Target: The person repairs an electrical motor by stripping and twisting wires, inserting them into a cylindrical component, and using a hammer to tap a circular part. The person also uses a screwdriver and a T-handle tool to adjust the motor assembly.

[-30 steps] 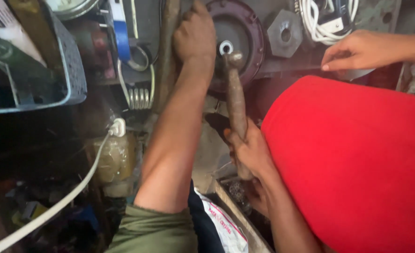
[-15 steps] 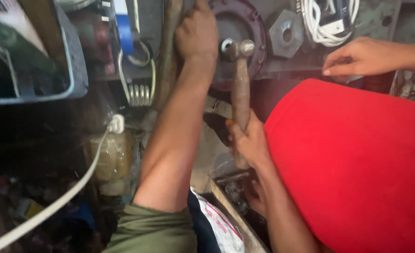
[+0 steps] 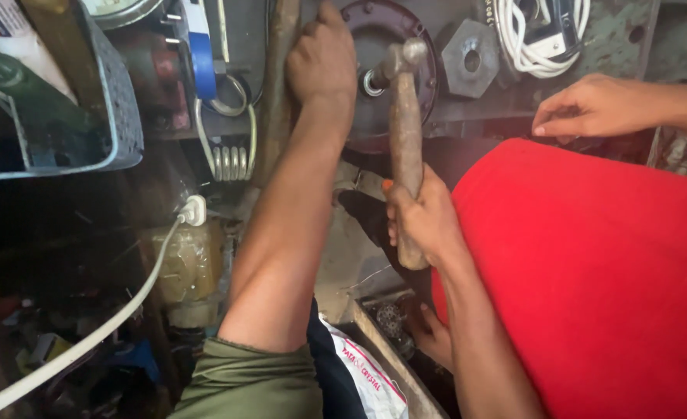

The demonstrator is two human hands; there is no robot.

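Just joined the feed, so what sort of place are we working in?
Probably a cluttered repair workshop. The right hand grips a worn hammer over a dark round metal housing, with a large hex nut and coiled white cable lying nearby.

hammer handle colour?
Worn brown wood, in the head view. The right hand grips the hammer low on its handle.

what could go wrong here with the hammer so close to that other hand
The right hand holds the hammer with its head at the centre of the dark round metal part, and the left hand rests on that part right beside it. A glancing blow could strike those fingers. Another person's hand lies on the bench nearby, within range of a slip or flying chips.
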